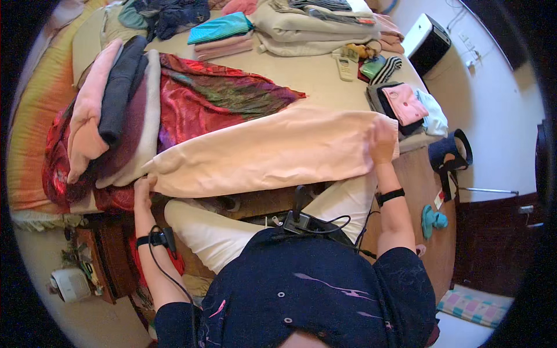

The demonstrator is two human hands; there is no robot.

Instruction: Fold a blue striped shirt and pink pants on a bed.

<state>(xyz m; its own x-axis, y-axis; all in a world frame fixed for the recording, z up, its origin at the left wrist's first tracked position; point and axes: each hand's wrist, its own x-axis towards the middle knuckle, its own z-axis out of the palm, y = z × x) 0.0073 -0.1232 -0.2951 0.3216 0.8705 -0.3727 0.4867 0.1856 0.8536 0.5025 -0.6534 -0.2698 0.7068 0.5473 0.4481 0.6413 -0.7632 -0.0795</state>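
Observation:
A peach garment, folded lengthwise, stretches across the bed's near edge above my knees. My left hand pinches its narrow left corner, the thumb on top. At the wider right end my right hand lies on the cloth near the hem, blurred; whether its fingers grip cannot be told. Just beyond my left hand, a white folded garment, a maroon one, a dark one and a pink one lie side by side. A red patterned satin cloth spreads beneath and behind them.
Folded clothes sit at the bed's right corner, near a remote control. A thick cream blanket and a teal-topped stack stand farther back. A dark cylindrical container is right of the bed; teal slippers are on the floor.

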